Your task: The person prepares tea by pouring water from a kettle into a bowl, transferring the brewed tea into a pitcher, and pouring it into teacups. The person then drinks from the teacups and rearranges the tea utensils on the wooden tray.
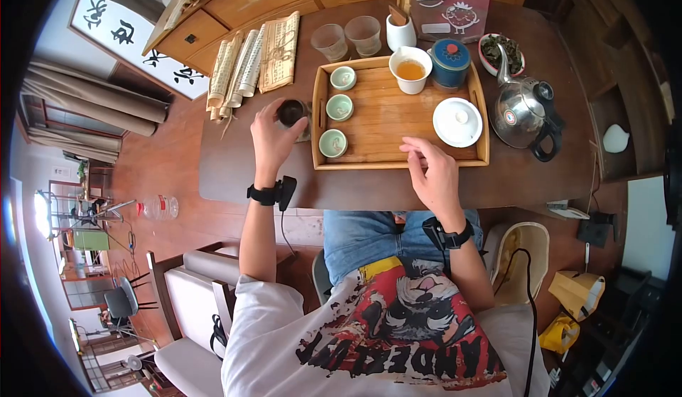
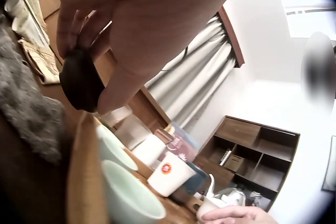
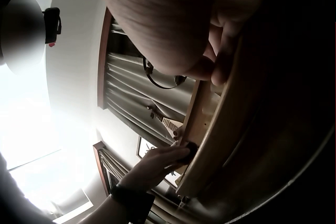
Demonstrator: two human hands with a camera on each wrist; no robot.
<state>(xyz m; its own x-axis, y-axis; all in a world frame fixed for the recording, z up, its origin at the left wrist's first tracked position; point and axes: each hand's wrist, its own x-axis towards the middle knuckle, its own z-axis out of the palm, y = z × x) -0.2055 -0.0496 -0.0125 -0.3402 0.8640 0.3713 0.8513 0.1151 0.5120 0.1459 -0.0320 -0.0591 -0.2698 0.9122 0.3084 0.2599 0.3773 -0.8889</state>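
In the head view my left hand (image 1: pixel 273 141) grips a small dark cup (image 1: pixel 290 113) between thumb and fingers, just left of the wooden tray (image 1: pixel 383 164). The left wrist view shows the dark cup (image 2: pixel 81 81) tilted in the fingers, above a grey cloth (image 2: pixel 31 98). Over the tray's front edge, my right hand (image 1: pixel 433 176) hovers with relaxed, slightly bent fingers and holds nothing. Along the tray's left side are several pale green cups (image 1: pixel 339 108). A white pitcher of amber tea (image 1: pixel 410 70) and a white lidded bowl (image 1: pixel 457 122) are on the right part.
A steel kettle (image 1: pixel 522 116) stands right of the tray, near a bowl of leaves (image 1: pixel 490 52). Behind are a blue canister (image 1: pixel 450 63), two clear glasses (image 1: pixel 329 42), a white tool holder (image 1: pixel 401 34) and a plastic pouch (image 1: pixel 455 9). Bamboo scrolls (image 1: pixel 249 63) lie at the back left.
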